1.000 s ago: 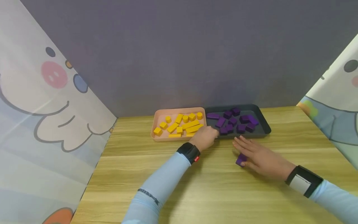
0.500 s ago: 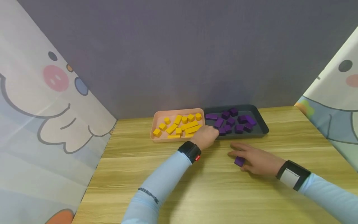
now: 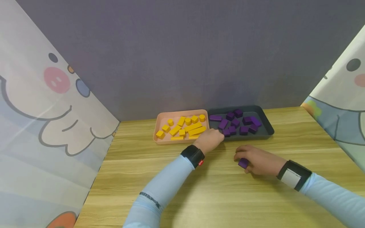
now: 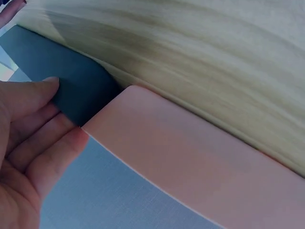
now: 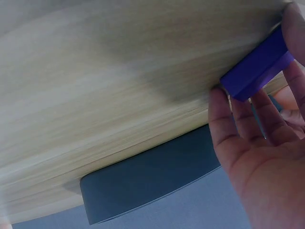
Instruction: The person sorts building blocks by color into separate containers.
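Note:
My left hand (image 3: 210, 140) pinches the near-left wall of a dark grey tray (image 3: 266, 126); in the left wrist view the thumb (image 4: 33, 95) lies on the tray's outer wall and the fingers go behind it. Several purple blocks (image 3: 235, 123) lie in that tray. In front of it, my right hand (image 3: 260, 161) holds a single purple block (image 3: 243, 163) at the table top. The right wrist view shows this purple block (image 5: 257, 67) between the thumb and the curled fingers (image 5: 222, 117).
A pink tray (image 3: 156, 133) with several yellow blocks (image 3: 175, 130) stands against the dark tray's left side. Behind both rises a grey panel (image 3: 182, 63). Patterned cloth walls (image 3: 34, 126) flank the wooden table (image 3: 137, 177).
My right hand has shifted slightly left, and its fingers have gone from spread over the purple block to curled round it. The left hand stays on the dark tray.

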`<act>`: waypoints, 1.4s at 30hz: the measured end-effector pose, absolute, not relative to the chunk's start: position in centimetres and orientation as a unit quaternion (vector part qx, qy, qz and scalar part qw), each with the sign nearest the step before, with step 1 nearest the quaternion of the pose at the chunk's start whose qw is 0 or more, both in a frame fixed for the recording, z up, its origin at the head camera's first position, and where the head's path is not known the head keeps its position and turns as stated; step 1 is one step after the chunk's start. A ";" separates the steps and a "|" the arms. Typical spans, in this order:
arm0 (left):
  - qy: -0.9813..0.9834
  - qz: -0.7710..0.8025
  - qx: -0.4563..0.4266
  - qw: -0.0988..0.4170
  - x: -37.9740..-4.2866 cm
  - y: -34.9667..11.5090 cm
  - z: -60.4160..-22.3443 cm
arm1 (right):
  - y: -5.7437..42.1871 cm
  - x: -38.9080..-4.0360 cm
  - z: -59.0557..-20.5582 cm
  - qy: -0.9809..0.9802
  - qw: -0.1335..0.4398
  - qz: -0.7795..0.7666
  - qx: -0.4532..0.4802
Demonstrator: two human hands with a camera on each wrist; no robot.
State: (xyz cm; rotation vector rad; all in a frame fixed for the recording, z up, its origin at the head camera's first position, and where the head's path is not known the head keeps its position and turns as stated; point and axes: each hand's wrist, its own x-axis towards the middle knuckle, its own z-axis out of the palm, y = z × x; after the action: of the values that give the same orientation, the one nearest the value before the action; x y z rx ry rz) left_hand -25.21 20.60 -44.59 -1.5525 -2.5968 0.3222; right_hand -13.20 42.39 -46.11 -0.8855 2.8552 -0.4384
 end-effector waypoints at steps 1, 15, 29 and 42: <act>-0.852 0.105 -0.510 0.053 -25.2 20.5 -44.6 | 42.4 -13.2 -46.2 0.944 0.056 -0.143 -0.292; -0.863 0.073 -0.496 0.065 -25.4 19.9 -44.8 | 42.1 -13.5 -46.2 0.946 0.051 -0.159 -0.277; -0.864 0.073 -0.495 0.056 -25.3 20.0 -44.9 | 41.8 -15.3 -43.8 0.954 -0.016 -0.159 -0.253; -0.862 0.085 -0.494 0.072 -24.9 20.4 -44.9 | 39.5 -20.3 -41.3 0.971 -0.037 -0.189 -0.139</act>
State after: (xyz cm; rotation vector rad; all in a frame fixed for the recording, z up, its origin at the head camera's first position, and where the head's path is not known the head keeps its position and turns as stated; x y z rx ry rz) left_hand -24.95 20.35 -44.91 -1.4839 -2.5915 0.2541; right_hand -20.28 39.53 -41.34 -0.4471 3.1265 -0.6090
